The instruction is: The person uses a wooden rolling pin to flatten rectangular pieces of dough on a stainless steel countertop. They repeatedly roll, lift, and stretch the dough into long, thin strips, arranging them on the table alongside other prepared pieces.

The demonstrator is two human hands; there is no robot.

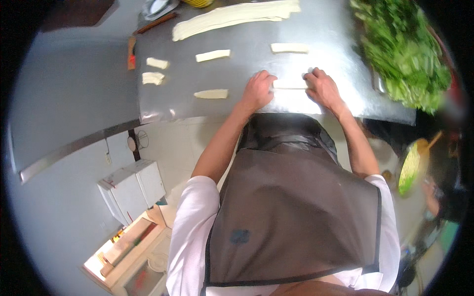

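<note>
A short strip of pale dough (291, 84) stretches between my hands, low over the front part of a steel tabletop (251, 70). My left hand (260, 88) pinches its left end, and my right hand (324, 88) has the right end, both with curled fingers. Fingertips partly cover the strip's ends. Just beyond lies another dough strip (289, 48). Left of my left hand are a tapered dough piece (211, 94) and, farther back, a flat strip (213, 55). Two shorter pieces, one dough piece (157, 63) behind the other (153, 78), rest near the left edge.
A long dough sheet (237, 19) spans the table's back. Behind its left end are a wooden stick (155, 23) and a shiny metal dish (157, 8). Leafy greens (407, 59) are heaped at the right. Below them are a pan of food (410, 166) and another person's arm (431, 198).
</note>
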